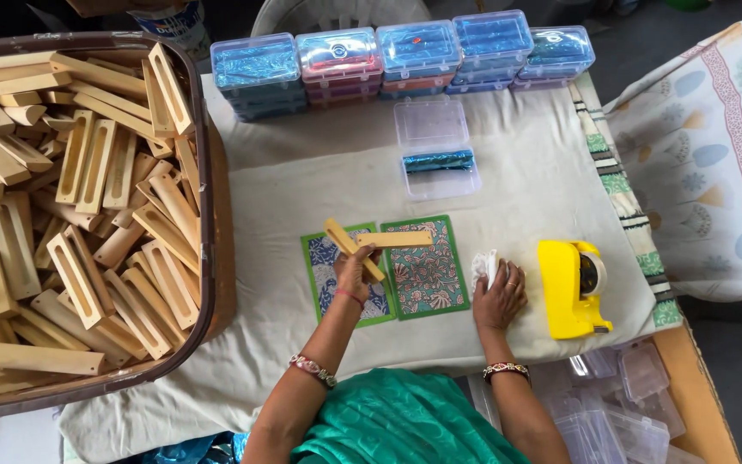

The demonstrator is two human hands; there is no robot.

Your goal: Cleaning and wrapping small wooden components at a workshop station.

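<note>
Left hand (pixel 355 273): raised over the cloth-covered table (pixel 302 198), fingers closed around two pale wooden slotted pieces (pixel 371 243). One piece ran diagonally from the hand up and to the left; the other lay across it, pointing right. Both were held above the patterned cards.

Right hand (pixel 500 296): resting palm down on the cloth, fingers curled around a small white cloth (pixel 484 266) that showed at the fingertips. A ring showed on one finger, beaded bracelets on both wrists.

Patterned cards: two green-bordered rectangles lying flat side by side, touching. The blue-patterned card (pixel 328 279) sat on the left, partly hidden by the left hand; the teal floral card (pixel 427 271) sat on the right, just beside the right hand.

Yellow tape dispenser (pixel 570 288): on the cloth, just right of the right hand.

Open clear plastic box (pixel 435 146): beyond the cards, lid thrown back, a blue shiny strip lying inside.

Stacked lidded plastic boxes (pixel 414 56): a row along the far edge of the table, blue shiny contents under clear lids.

Brown tub (pixel 208 215): at the left, filled with many more wooden slotted pieces heaped loosely.

Empty clear boxes (pixel 620 404): piled at the near right corner.
</note>
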